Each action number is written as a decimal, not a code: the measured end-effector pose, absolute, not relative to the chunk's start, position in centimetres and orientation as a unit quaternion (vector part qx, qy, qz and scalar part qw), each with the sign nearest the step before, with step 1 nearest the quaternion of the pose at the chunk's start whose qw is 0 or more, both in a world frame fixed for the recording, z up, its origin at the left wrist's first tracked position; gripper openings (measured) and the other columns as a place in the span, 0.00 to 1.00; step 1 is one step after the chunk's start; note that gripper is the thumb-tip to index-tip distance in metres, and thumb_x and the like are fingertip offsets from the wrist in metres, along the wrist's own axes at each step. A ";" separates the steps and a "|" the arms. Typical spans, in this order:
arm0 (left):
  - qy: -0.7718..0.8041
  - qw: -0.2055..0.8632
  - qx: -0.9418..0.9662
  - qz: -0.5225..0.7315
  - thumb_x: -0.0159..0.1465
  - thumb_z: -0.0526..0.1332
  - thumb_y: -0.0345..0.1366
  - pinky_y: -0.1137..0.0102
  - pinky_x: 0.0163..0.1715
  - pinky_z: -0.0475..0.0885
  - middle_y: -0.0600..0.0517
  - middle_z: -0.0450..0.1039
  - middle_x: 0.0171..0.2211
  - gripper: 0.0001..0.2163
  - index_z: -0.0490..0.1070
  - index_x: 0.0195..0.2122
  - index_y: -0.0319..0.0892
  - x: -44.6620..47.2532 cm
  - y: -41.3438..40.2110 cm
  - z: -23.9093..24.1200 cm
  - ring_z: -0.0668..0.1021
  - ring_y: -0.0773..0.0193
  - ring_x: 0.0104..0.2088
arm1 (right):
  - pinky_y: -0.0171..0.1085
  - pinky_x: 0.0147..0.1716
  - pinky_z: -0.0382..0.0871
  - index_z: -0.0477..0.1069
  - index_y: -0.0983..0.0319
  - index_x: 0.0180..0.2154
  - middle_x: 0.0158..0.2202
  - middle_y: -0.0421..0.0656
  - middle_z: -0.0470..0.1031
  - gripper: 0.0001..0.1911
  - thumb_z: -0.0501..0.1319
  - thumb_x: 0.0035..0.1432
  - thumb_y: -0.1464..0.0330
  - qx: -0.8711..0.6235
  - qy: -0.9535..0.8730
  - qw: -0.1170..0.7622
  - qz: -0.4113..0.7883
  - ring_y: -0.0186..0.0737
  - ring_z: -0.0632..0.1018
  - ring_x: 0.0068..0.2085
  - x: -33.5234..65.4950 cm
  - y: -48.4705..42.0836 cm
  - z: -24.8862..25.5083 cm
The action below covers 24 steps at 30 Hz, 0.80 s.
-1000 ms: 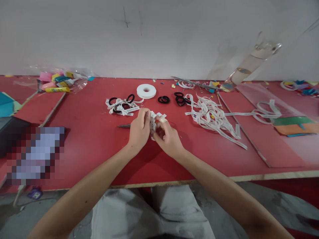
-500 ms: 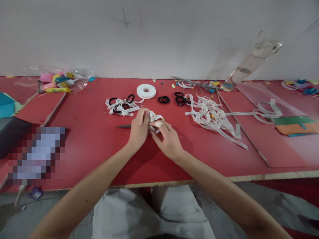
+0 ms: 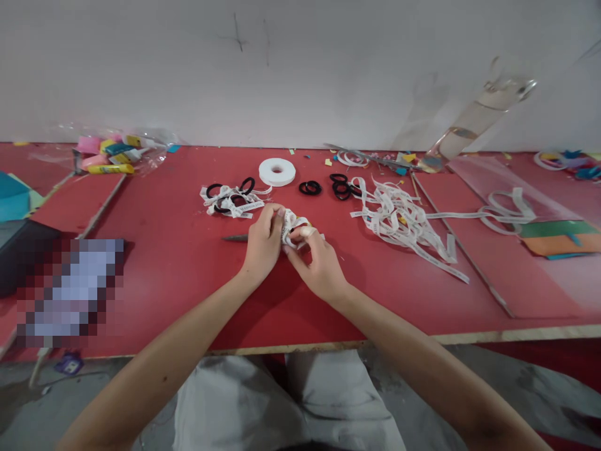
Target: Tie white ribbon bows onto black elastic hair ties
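Note:
Over the middle of the red table my left hand (image 3: 263,245) pinches a bunched white printed ribbon (image 3: 287,227). My right hand (image 3: 322,263) faces it, thumb and fingers closed on the ribbon's right side. A pale wrap sits on one of its fingers. Whether a hair tie lies inside the bunch is hidden by the fingers. The dark pointed tip of a tool (image 3: 235,238) pokes out left of my left hand; the rest is covered. Beyond the hands lie black hair ties with white ribbon on them (image 3: 235,199) and a roll of white tape (image 3: 277,172).
Loose black hair ties (image 3: 310,188) lie behind my hands. To the right spreads a tangled heap of printed ribbon (image 3: 392,216). A clear bottle (image 3: 479,116) leans on the wall near scissors (image 3: 375,156). A blurred-out phone-like object (image 3: 75,288) lies left, below a plastic bag of coloured items (image 3: 113,153).
My right fingers have shifted and curled slightly away from the left hand, so more of the white ribbon bunch shows between them. The left hand keeps its hold.

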<state>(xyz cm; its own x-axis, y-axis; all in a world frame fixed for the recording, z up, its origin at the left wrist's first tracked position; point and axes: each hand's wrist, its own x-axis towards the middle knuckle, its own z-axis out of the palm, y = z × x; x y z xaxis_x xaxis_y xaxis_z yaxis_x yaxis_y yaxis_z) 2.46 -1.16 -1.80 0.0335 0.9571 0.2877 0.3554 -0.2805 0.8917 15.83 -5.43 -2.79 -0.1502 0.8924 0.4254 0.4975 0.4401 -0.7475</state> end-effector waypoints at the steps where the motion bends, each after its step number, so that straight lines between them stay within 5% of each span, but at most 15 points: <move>1: 0.509 0.314 0.648 0.472 0.72 0.49 0.43 0.73 0.29 0.64 0.55 0.68 0.28 0.12 0.64 0.35 0.45 2.4 -1.2 -1.8 0.69 0.68 0.27 | 0.38 0.38 0.73 0.65 0.57 0.42 0.41 0.44 0.76 0.06 0.59 0.62 0.67 -0.476 -0.720 0.448 0.233 0.39 0.78 0.38 15.8 -5.4 -2.8; 16: 0.522 0.262 0.670 0.458 0.72 0.48 0.45 0.74 0.27 0.63 0.55 0.69 0.28 0.13 0.64 0.36 0.45 2.1 -1.3 -1.6 0.70 0.68 0.26 | 0.38 0.43 0.74 0.65 0.57 0.45 0.43 0.43 0.75 0.10 0.60 0.61 0.67 -0.439 -0.666 0.494 0.346 0.37 0.78 0.42 15.8 -5.5 -2.5; 24: 0.527 0.224 0.657 0.490 0.73 0.46 0.46 0.72 0.28 0.65 0.54 0.70 0.29 0.13 0.63 0.38 0.45 2.1 -1.3 -1.5 0.71 0.67 0.26 | 0.36 0.38 0.73 0.62 0.56 0.45 0.36 0.40 0.72 0.13 0.61 0.61 0.61 -0.427 -0.619 0.518 0.407 0.35 0.76 0.37 16.0 -5.1 -2.3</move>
